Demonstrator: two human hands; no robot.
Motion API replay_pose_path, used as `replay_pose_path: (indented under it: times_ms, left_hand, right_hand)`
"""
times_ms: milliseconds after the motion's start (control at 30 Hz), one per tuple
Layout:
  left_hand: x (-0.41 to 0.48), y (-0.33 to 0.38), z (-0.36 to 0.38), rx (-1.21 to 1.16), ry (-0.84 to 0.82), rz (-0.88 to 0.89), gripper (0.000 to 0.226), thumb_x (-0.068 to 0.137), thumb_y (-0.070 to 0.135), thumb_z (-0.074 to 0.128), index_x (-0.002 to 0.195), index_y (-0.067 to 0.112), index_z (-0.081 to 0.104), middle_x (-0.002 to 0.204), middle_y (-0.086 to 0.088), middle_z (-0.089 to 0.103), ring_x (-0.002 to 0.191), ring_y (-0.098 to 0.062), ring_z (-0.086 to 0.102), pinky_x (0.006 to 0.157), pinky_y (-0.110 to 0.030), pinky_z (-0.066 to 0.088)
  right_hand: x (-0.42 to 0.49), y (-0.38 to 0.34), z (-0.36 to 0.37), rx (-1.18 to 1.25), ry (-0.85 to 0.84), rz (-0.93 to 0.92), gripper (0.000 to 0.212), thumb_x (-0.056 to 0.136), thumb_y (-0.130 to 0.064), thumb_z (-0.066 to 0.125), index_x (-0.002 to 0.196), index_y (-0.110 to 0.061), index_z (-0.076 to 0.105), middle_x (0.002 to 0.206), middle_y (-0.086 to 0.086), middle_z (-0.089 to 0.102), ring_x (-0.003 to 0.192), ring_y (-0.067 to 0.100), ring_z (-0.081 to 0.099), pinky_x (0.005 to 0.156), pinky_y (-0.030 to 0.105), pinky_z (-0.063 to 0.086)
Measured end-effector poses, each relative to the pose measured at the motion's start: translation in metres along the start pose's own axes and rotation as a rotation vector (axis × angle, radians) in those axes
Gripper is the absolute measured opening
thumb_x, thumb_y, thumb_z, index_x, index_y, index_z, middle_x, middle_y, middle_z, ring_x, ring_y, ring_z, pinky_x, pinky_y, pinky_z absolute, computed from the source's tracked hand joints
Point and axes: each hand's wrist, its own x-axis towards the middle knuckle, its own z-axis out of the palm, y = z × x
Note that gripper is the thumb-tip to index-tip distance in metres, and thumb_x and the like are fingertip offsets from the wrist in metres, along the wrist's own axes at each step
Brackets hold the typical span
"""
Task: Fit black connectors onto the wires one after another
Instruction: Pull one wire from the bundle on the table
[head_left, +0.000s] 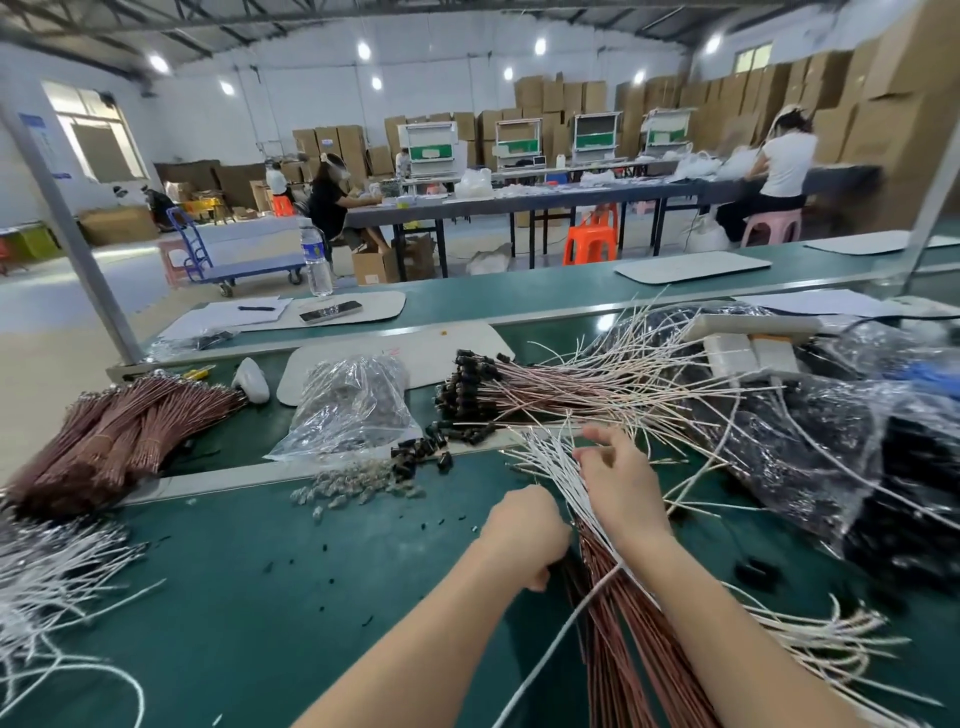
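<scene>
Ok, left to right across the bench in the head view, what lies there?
Brown wire bundle, clear bag, loose black connectors, left hand, right hand, dark plastic bags.

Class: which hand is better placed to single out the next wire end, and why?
Right, likely. The right hand has its fingers on the white wire ends; the left hand grips the bundle below them.
</scene>
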Motion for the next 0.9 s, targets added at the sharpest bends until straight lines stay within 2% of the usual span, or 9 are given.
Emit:
replay_pose_path:
  times_ms: [67, 100, 133, 200, 333, 467, 567, 700, 900]
  left_hand:
    - [-0.002, -0.002, 0.000, -0.091, 0.010, -0.035, 0.033, 0.095, 0.015, 0.059, 0.066, 0.007, 0.044, 0.051, -0.013, 0.059, 0.061, -0.029, 0.070, 0.058, -0.034, 0.061]
    - [-0.002, -0.003, -0.001, -0.147, 0.003, -0.047, 0.032, 0.095, 0.016, 0.056, 0.067, 0.008, 0.042, 0.043, -0.010, 0.054, 0.049, -0.026, 0.064, 0.046, -0.027, 0.053]
    - [-0.002, -0.007, -0.002, -0.162, -0.003, -0.028, 0.027, 0.093, 0.015, 0.055, 0.071, 0.007, 0.043, 0.042, -0.008, 0.052, 0.044, -0.025, 0.059, 0.043, -0.023, 0.047]
    - [-0.003, -0.016, -0.004, -0.249, 0.020, 0.029, 0.015, 0.092, 0.013, 0.055, 0.082, 0.004, 0.049, 0.058, -0.009, 0.056, 0.048, -0.023, 0.058, 0.045, -0.024, 0.044]
    - [-0.008, -0.053, -0.005, -1.103, 0.254, 0.028, 0.018, 0.099, 0.013, 0.046, 0.094, -0.002, 0.055, 0.070, -0.009, 0.069, 0.044, -0.015, 0.057, 0.042, -0.025, 0.048]
    - [-0.011, -0.107, -0.023, -1.692, 0.530, 0.021, 0.018, 0.104, 0.010, 0.043, 0.101, -0.003, 0.055, 0.068, -0.010, 0.073, 0.049, -0.014, 0.062, 0.044, -0.022, 0.052]
    - [-0.011, -0.144, -0.031, -2.066, 0.672, 0.000, 0.017, 0.106, 0.015, 0.044, 0.107, 0.000, 0.052, 0.068, -0.008, 0.073, 0.053, -0.012, 0.068, 0.049, -0.020, 0.055]
    - [-0.008, -0.170, -0.029, -2.215, 0.770, -0.007, 0.011, 0.106, 0.013, 0.042, 0.102, 0.004, 0.048, 0.081, -0.012, 0.068, 0.056, -0.014, 0.070, 0.055, -0.021, 0.057]
    - [0.000, -0.167, -0.028, -2.048, 0.747, -0.008, 0.021, 0.107, 0.021, 0.048, 0.097, 0.004, 0.056, 0.082, -0.008, 0.063, 0.064, -0.016, 0.067, 0.057, -0.025, 0.058]
  right_hand:
    - [-0.006, 0.001, -0.001, -0.003, 0.013, -0.032, 0.023, 0.100, -0.016, 0.049, 0.107, -0.036, 0.057, 0.102, -0.006, 0.067, 0.071, 0.009, 0.056, 0.063, 0.027, 0.040]
    - [-0.008, 0.000, -0.001, -0.010, 0.016, -0.041, 0.021, 0.101, -0.017, 0.049, 0.108, -0.034, 0.058, 0.103, -0.007, 0.066, 0.074, 0.007, 0.057, 0.064, 0.027, 0.040]
    - [-0.010, -0.001, -0.002, -0.024, 0.022, -0.052, 0.020, 0.102, -0.017, 0.049, 0.110, -0.033, 0.058, 0.104, -0.008, 0.066, 0.079, 0.006, 0.058, 0.067, 0.028, 0.040]
    - [-0.013, -0.002, -0.002, -0.041, 0.046, -0.083, 0.020, 0.102, -0.016, 0.048, 0.112, -0.030, 0.059, 0.104, -0.008, 0.067, 0.086, 0.008, 0.060, 0.073, 0.030, 0.040]
    - [-0.019, -0.005, 0.008, -0.097, 0.040, -0.174, 0.026, 0.101, -0.014, 0.048, 0.119, -0.028, 0.059, 0.103, -0.010, 0.066, 0.086, 0.008, 0.062, 0.072, 0.027, 0.045]
    - [-0.024, -0.007, 0.033, -0.161, -0.072, -0.265, 0.025, 0.102, -0.015, 0.049, 0.119, -0.030, 0.059, 0.101, -0.012, 0.066, 0.083, 0.005, 0.062, 0.067, 0.020, 0.045]
    - [-0.028, -0.009, 0.054, -0.139, -0.283, -0.246, 0.014, 0.105, -0.032, 0.048, 0.110, -0.041, 0.057, 0.093, -0.017, 0.068, 0.079, 0.007, 0.064, 0.063, 0.015, 0.048]
    - [-0.028, -0.006, 0.079, -0.058, -0.544, -0.221, 0.022, 0.101, -0.052, 0.050, 0.104, -0.039, 0.067, 0.088, -0.014, 0.073, 0.070, 0.003, 0.067, 0.063, 0.013, 0.047]
    - [-0.015, -0.001, 0.107, -0.020, -0.481, -0.254, 0.014, 0.099, -0.032, 0.063, 0.095, -0.038, 0.075, 0.082, -0.013, 0.075, 0.066, 0.004, 0.063, 0.062, 0.017, 0.050]
